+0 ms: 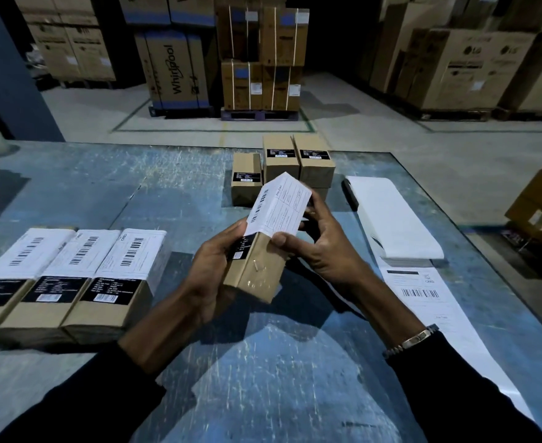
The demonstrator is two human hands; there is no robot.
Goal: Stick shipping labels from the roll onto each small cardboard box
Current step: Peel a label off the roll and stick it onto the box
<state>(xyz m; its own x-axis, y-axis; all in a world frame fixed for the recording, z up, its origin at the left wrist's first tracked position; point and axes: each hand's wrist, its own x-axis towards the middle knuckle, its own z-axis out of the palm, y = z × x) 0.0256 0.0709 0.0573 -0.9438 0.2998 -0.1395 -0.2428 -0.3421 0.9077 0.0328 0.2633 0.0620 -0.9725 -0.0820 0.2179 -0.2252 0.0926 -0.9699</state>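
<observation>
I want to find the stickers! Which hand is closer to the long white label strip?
Right. The right hand sits just beside the label strip, while the left hand grips the box on its far side from the strip.

Big cartons (180,68) are standing on pallets (260,114) across the grey concrete floor (391,135). Dim light is falling on the scratched blue table (103,174).
</observation>
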